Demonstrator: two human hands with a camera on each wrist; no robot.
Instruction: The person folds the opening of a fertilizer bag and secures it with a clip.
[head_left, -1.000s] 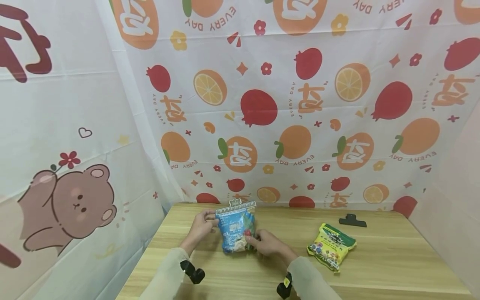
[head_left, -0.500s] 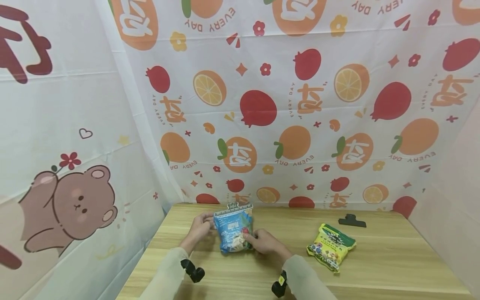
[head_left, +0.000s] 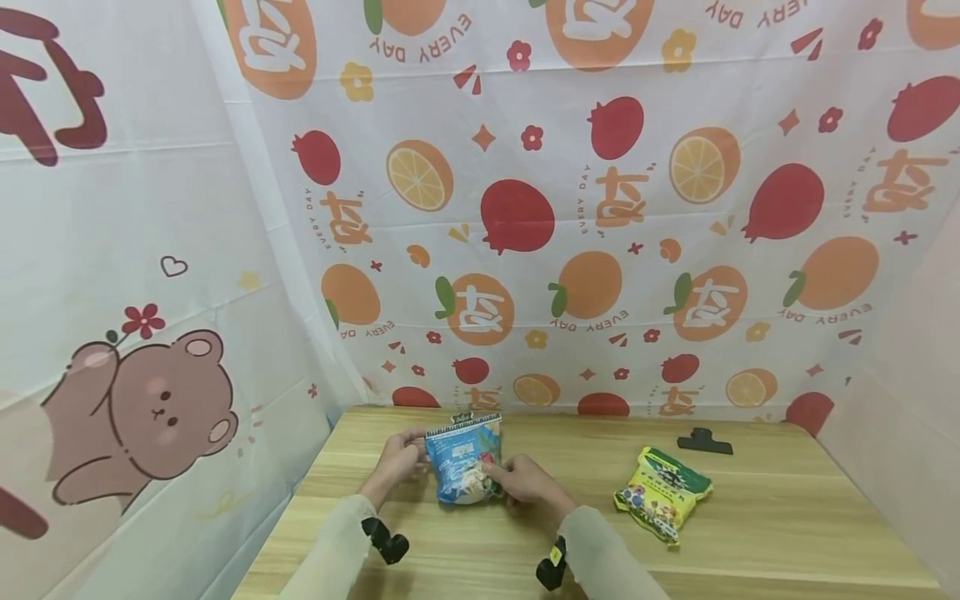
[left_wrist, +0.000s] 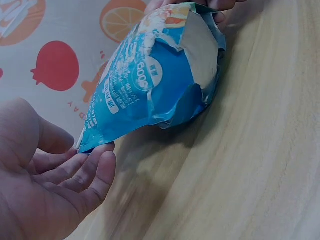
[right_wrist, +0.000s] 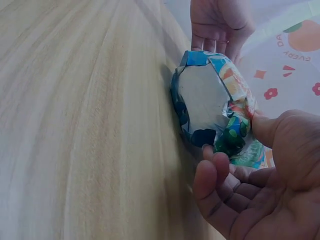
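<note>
A plump blue food bag (head_left: 459, 465), printed with white lettering and pictures of food, leans up from the table between both hands. A dark-and-white strip with a small hump runs along its upper edge. My left hand (head_left: 402, 461) is at its upper left; in the left wrist view, the thumb and fingers (left_wrist: 98, 172) pinch a corner of the bag. On the lower right side my right hand (head_left: 525, 481) grips it, thumb on the printed front and fingers curled at the bottom. The right wrist view shows the bag's pale, folded base (right_wrist: 202, 97).
To the right on the wooden table (head_left: 570, 542) lies a yellow-and-green packet (head_left: 663, 493). Behind it rests a black clip (head_left: 705, 442). A fruit-print cloth (head_left: 585, 358) hangs along the back edge, and another cloth with a bear (head_left: 168, 408) hangs at the left.
The bag's upper edge has come down and slightly left, and the bag leans differently. My right hand has shifted a little left with it; the left hand has barely moved.
</note>
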